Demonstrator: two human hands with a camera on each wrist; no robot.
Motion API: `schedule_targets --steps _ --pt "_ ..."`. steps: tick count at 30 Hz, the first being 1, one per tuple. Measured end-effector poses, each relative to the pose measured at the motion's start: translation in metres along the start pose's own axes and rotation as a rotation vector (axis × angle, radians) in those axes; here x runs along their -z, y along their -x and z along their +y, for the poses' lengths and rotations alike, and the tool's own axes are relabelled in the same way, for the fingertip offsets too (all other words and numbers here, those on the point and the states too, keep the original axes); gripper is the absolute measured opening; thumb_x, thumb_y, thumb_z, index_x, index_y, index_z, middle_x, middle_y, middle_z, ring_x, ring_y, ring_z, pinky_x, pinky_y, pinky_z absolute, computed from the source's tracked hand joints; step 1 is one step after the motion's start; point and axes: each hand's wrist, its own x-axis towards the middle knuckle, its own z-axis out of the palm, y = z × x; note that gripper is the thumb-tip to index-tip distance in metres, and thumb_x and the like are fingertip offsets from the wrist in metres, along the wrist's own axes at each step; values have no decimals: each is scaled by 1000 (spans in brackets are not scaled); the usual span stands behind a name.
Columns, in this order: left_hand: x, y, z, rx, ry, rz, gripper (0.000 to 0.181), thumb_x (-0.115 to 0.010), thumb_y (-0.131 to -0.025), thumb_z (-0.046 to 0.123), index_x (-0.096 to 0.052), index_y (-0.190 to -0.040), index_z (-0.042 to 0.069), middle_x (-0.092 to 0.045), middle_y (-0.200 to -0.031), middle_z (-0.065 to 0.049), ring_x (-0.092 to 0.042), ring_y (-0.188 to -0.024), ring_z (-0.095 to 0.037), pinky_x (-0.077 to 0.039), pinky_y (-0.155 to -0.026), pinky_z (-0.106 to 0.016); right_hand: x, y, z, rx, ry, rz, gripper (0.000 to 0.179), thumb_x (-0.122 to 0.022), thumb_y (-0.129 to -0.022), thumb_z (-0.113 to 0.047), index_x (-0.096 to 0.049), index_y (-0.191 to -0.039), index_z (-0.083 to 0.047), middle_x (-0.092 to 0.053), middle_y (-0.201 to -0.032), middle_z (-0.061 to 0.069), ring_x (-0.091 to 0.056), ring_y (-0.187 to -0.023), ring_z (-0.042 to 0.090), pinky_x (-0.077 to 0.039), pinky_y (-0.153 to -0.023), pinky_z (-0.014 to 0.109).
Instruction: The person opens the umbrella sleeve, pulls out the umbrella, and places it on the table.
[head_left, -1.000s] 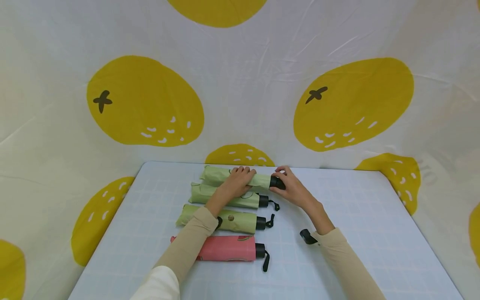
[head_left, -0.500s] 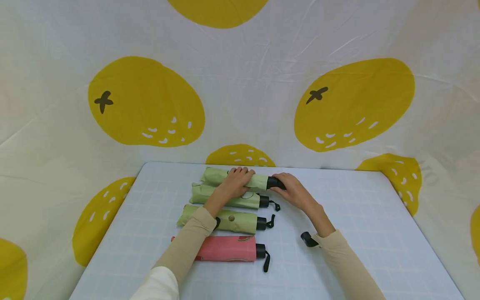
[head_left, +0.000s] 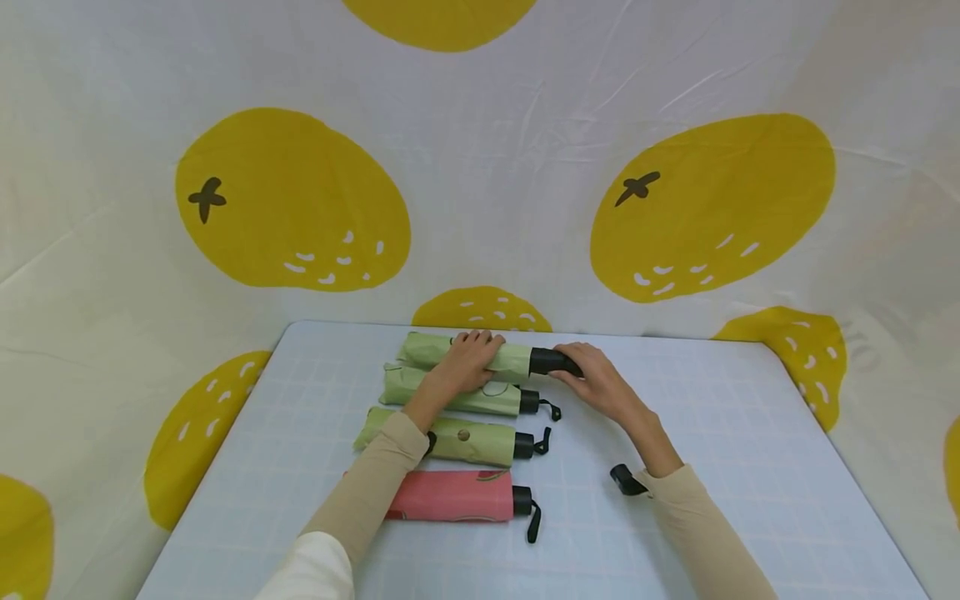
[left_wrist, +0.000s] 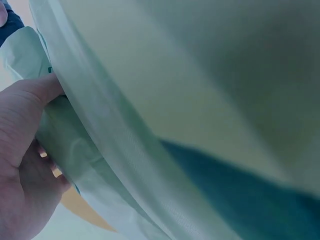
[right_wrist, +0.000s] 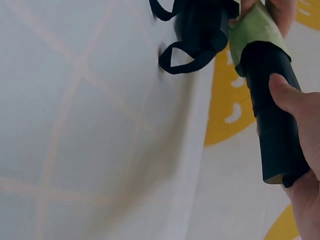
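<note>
While my left hand (head_left: pixel 468 362) gripped the farthest pale-green folded umbrella (head_left: pixel 513 360) near the pale checked table (head_left: pixel 750 417)'s back edge, my right hand (head_left: pixel 603 383) held its black cylindrical handle (head_left: pixel 547 361). From the left wrist, its cloth (left_wrist: pixel 80 135) seemed soft, slippery; from the right, the handle seemed stiff, the surer hold.

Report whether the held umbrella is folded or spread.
Folded: the green umbrella is a slim roll, left hand gripping it, right hand its handle.

The left hand (left_wrist: pixel 15 145) curls its thumb and fingers round a folded pale-green fabric umbrella (left_wrist: pixel 72 140) with a dark handle (left_wrist: pixel 10 30). Beside it spreads a broad, blurred pale-green fabric fold (left_wrist: pixel 145 85) bearing a dark teal patch (left_wrist: pixel 225 185).
</note>
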Motion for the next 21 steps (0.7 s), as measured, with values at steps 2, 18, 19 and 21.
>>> schedule_targets --steps 2,18,19,21 --pt "0 0 -1 -7 19 2 51 -72 -99 27 -50 -140 8 -57 -129 -15 -56 -118 -33 -45 -103 -50 1 2 0 -13 -9 -1 39 -82 -87 -7 -68 -121 3 -71 -113 18 -66 -102 34 -53 -88 51" --pt "-3 -5 7 21 -6 -3 42 -70 -100 28 -52 -133 8 -57 -124 -15 -53 -114 -34 -42 -100 -51 -5 -7 -15 -123 128 -118 48 -80 -92 -21 -63 -129 4 -68 -122 22 -64 -113 39 -49 -98 55" --pt "-4 -6 8 26 -17 -3 43 -69 -100 29 -52 -133 8 -57 -124 -15 -53 -114 -34 -42 -100 -51 -6 -8 -15 -127 132 -122 49 -80 -91 -20 -63 -130 4 -68 -123 22 -64 -114 40 -49 -99 56" --pt "-4 -6 10 33 -29 -3 43 -69 -100 30 -53 -133 8 -58 -124 -15 -53 -114 -34 -43 -100 -50 -8 -8 -16 -136 129 -129 49 -80 -92 -19 -62 -131 4 -67 -124 22 -63 -116 40 -48 -100 56"
